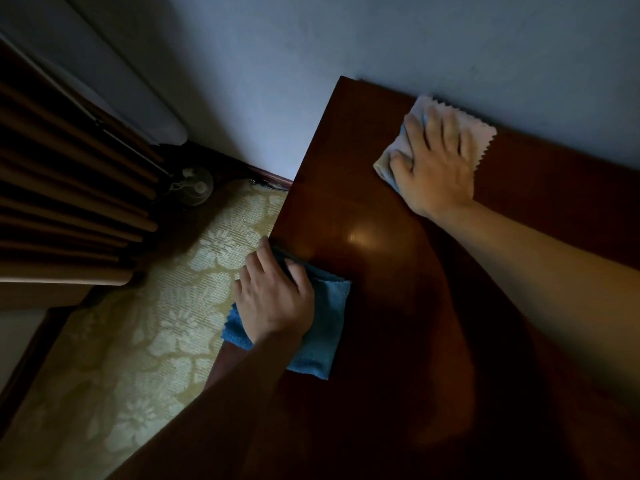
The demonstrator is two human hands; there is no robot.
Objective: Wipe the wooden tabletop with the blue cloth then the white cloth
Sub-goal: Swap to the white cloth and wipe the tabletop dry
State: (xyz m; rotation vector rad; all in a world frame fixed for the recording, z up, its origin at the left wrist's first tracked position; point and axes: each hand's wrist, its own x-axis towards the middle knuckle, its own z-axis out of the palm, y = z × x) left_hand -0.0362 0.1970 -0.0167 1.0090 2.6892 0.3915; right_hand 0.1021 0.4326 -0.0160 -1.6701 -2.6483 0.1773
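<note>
- A person's left hand [275,301] presses a folded blue cloth [325,327] flat at the left edge of a dark wooden tabletop [398,306], fingers over the rim.
- The right hand [434,164] lies spread on a white cloth [483,135] with zigzag edges, far on the tabletop against the pale wall [381,36].
- A floral carpet [145,341] lies left of the table; brown curtain folds [69,188] hang beyond, with a small fan [195,187] at their foot.

wooden tabletop [381,209] cut off right and below, white cloth [481,133] partly under right hand [434,168]
</note>
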